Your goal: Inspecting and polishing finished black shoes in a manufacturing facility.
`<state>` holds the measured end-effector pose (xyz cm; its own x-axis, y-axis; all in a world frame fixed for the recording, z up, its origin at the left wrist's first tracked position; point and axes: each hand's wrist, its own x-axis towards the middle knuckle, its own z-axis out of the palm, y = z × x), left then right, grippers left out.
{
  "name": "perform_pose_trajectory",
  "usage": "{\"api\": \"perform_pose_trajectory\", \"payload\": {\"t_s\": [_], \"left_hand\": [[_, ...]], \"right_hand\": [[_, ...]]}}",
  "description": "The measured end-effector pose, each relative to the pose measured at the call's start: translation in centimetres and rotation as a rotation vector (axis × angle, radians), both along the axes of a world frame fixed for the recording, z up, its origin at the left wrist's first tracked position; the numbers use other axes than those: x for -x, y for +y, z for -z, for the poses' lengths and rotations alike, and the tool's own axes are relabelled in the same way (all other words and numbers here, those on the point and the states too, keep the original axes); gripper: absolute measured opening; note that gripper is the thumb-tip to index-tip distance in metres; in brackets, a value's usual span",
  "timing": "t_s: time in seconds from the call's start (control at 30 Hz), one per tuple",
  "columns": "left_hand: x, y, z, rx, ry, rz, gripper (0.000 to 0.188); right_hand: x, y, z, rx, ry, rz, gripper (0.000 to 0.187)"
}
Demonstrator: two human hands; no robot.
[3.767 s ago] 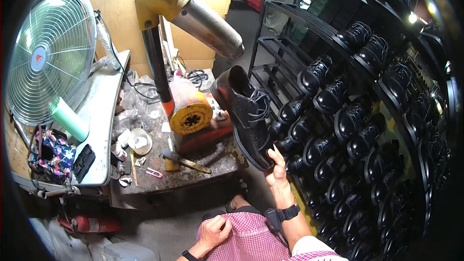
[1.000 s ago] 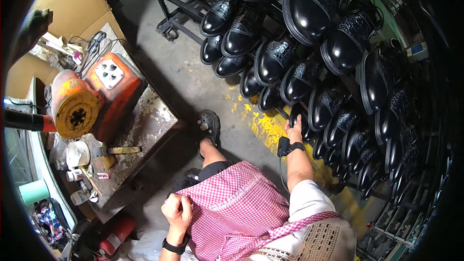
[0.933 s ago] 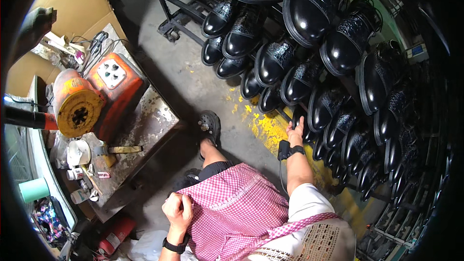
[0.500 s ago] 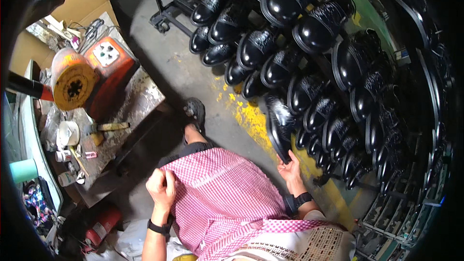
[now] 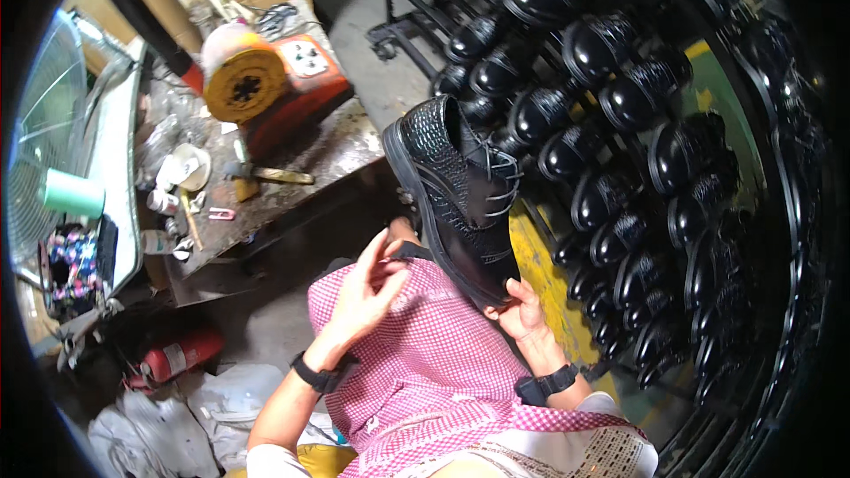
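Observation:
A glossy black lace-up shoe [image 5: 456, 190] with a textured heel and grey laces is held up in front of my lap, its toe pointing toward me. My right hand [image 5: 524, 312] pinches it at the toe end. Beside the shoe's sole, my left hand [image 5: 367, 292] is raised with fingers apart and holds nothing; it does not appear to touch the shoe. A pink checked apron [image 5: 416, 345] covers my lap below both hands.
On the right, a dark rack [image 5: 416, 18] carries rows of black shoes [image 5: 540, 115]. To the left, a worn workbench [image 5: 328, 155] bears an orange machine [image 5: 310, 93] with a yellow disc, a hammer [image 5: 274, 175] and small containers. A fan [image 5: 53, 106] and a red extinguisher [image 5: 181, 356] are farther left.
My right hand has lifted the shoe away from beside the rack and brought it before my lap. My left hand has opened from a closed pose and moved right, toward the shoe. The view has shifted.

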<state>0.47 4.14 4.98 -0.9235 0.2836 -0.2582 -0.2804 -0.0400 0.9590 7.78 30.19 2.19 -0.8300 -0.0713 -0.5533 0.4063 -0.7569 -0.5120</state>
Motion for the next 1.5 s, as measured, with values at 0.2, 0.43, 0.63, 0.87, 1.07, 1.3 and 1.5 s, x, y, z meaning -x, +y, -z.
{"api": "perform_pose_trajectory", "payload": {"t_s": [0.2, 0.43, 0.63, 0.87, 1.07, 1.3, 1.5], "left_hand": [[2.0, 2.4, -2.6, -0.171, 0.016, -0.085, 0.089], [3.4, 1.1, -1.9, -0.177, 0.19, -0.109, 0.084], [3.0, -1.7, -1.2, 0.045, 0.224, -0.222, 0.066], [-0.8, -6.2, 0.6, 0.672, 0.508, -0.157, 0.033], [-0.8, -5.8, 2.2, 0.687, 0.671, -0.211, 0.022], [-0.7, -5.9, 2.1, 0.679, 0.669, -0.222, 0.021], [-0.7, -6.1, 2.3, 0.671, 0.676, -0.239, 0.019]], "right_hand": [[2.6, -5.1, -2.7, -0.008, 0.229, -0.213, 0.066], [5.2, -7.3, -3.0, 0.048, 0.158, -0.071, 0.064], [11.1, -8.9, -4.0, -0.15, 0.305, 0.042, 0.047], [18.8, -10.3, -5.6, -0.235, 0.396, 0.141, 0.032], [24.1, -12.1, -6.5, -0.259, 0.43, 0.183, 0.03], [28.0, -13.9, -8.3, -0.166, 0.404, 0.234, 0.031], [29.7, -14.9, -10.0, -0.12, 0.384, 0.265, 0.035]]}}
